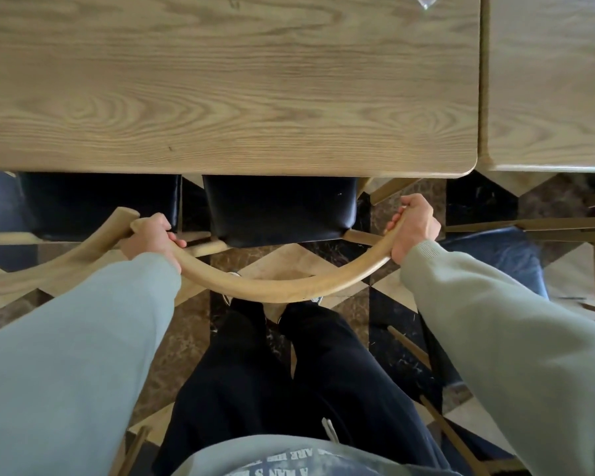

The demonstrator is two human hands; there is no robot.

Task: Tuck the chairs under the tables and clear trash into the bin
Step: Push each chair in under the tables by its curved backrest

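Two tables: main table [220, 80], second table [550, 80] at 3 o'clock, edges nearly touching. Three chairs in view: middle chair [275, 290], black seat partly under main table; left chair [49, 269] at 9 o'clock; third chair [495, 255] at 3 o'clock. Left hand [152, 238] grip closed around curved backrest's left end; right hand [414, 228] grip closed around right end. Both arms extended forward, sleeves to wrists.
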